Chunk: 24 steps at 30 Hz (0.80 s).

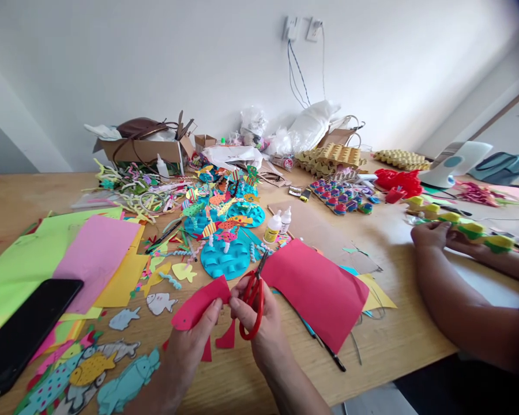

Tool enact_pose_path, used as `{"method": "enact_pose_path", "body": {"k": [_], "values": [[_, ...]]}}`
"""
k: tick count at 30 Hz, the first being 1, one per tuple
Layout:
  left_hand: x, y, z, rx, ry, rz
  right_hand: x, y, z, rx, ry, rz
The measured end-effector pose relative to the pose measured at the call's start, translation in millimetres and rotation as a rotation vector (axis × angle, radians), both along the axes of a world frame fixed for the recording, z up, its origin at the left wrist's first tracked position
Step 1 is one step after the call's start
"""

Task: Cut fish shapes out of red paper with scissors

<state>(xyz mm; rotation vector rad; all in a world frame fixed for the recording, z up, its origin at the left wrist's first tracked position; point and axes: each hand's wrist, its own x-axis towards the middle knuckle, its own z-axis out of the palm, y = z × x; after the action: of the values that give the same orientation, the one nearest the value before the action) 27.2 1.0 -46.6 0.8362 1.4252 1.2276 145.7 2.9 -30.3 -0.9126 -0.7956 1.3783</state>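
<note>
My left hand pinches a curved piece of red paper near its lower edge; a small dark dot marks its left end. Red-handled scissors rest in my right hand, blades pointing up and away, while its thumb and fingertips meet the right end of the red piece. Small red scraps lie on the table beneath my hands. To the right is a large red sheet. Paper fish cut-outs, among them a yellow fish and a white fish, lie to the left.
A black phone lies on coloured paper at the left. Blue discs with paper fish stand ahead, beside glue bottles. At the right, another person's hands hold a yellow-green egg-carton strip.
</note>
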Motion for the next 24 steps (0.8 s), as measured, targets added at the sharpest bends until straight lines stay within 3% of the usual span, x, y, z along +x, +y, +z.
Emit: {"method": "enact_pose_path", "body": {"k": [4,7,8,11,14,17,21,24], "values": [[-8,-2,10.6,0.023,-0.032,-0.146,9,6,7.2,0.022,-0.035,0.068],[-29,3,33.3,0.025,-0.283,-0.479,23,10,15.1,0.037,-0.126,0.163],[-36,6,41.0,0.022,-0.318,-0.537,27,11,18.4,0.047,-0.161,0.204],[-49,17,55.8,0.021,-0.123,-0.706,34,13,28.7,0.058,-0.254,0.326],[-45,25,54.5,0.004,0.116,-0.785,31,14,35.4,0.051,-0.286,0.416],[-35,24,46.6,-0.058,0.128,-0.713,26,15,31.8,0.055,-0.284,0.378],[-27,17,43.8,-0.127,-0.173,-0.465,19,10,8.8,0.059,-0.369,0.258],[-21,12,47.1,-0.099,-0.326,-0.313,10,0,-7.9,0.102,-0.454,0.292]]}}
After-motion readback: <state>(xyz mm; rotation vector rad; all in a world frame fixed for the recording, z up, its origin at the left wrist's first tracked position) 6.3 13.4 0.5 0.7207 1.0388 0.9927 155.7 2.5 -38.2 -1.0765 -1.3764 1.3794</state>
